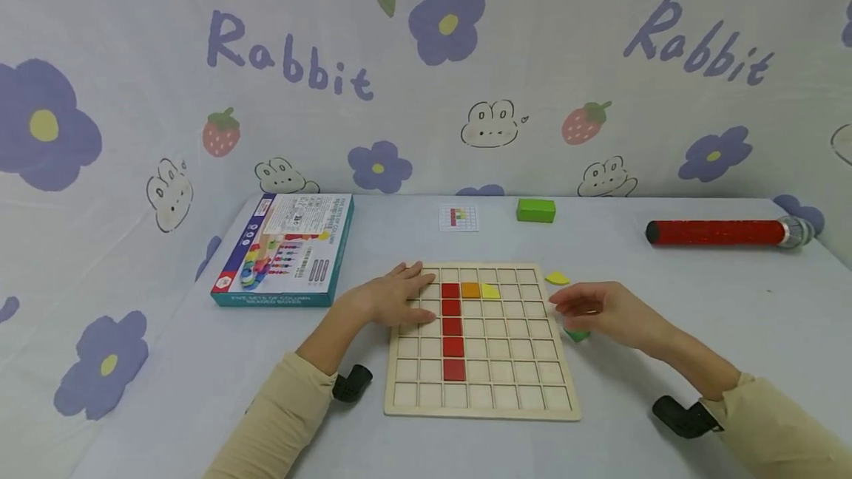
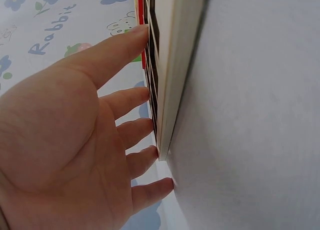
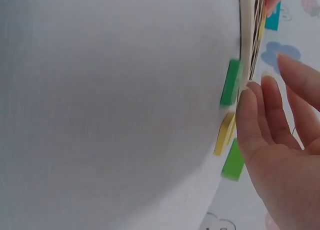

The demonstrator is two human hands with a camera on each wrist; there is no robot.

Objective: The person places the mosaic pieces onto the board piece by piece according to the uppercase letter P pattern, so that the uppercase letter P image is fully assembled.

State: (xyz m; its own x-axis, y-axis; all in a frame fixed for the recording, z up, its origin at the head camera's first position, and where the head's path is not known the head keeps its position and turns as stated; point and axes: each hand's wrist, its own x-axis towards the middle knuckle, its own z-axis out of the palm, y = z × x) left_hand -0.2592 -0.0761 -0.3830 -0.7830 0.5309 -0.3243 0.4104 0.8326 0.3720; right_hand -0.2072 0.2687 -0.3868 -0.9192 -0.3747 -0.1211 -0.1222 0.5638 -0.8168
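Note:
A wooden grid board [image 1: 482,414] lies flat, with a column of several red square tiles [image 1: 452,327] in its cells. At the column's top right sit an orange tile [image 1: 470,290] and a yellow piece [image 1: 490,291] with a curved edge. My left hand [image 1: 393,299] rests on the board's left side, fingers spread and fairly straight. Just off the right edge hovers my right hand [image 1: 615,314], fingers loosely bent; the right wrist view shows nothing between thumb and fingers. Near it on the table are a green piece [image 3: 231,83], partly covered in the head view, and a yellow piece [image 1: 557,279].
Behind the board lie a small pattern card [image 1: 458,218] and a light green block [image 1: 535,211]. A boxed toy set [image 1: 282,250] is at the back left. The red tube [image 1: 719,233] with a silver end lies at the back right, before a printed cloth backdrop.

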